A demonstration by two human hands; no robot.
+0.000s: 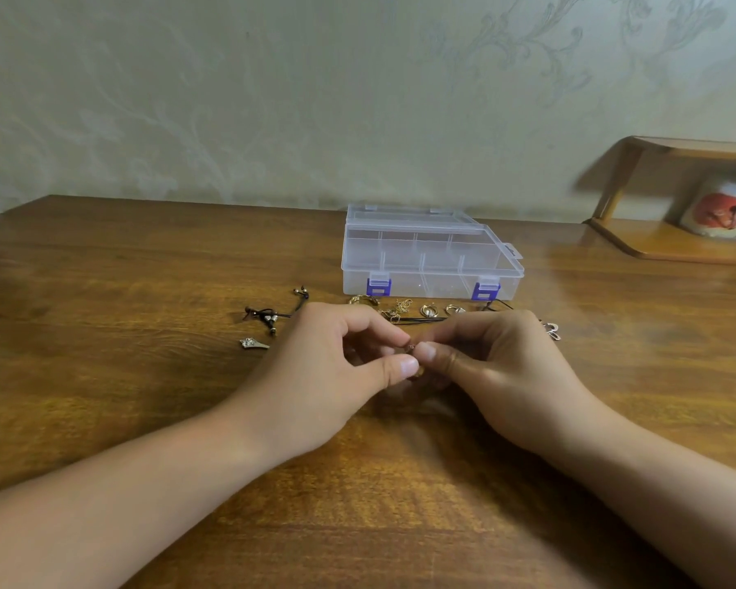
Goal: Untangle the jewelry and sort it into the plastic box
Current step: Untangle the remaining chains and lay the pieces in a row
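both hands — left hand (336,359), right hand (485,363) — pinch one small jewelry piece (412,347) near the plastic box (430,265), mid-table (103,291).

left hand (336,359): fingers curled | right hand (491,367): apparently pinching, fingertips meeting

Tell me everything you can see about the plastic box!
The plastic box is clear and see-through, flat and rectangular. Thin walls split the inside into compartments, which look empty. Two blue clasps sit on its front side. Its lid looks shut, though that is hard to tell. It lies flat on the wooden table near the wall, behind the jewelry. Neither hand touches it.
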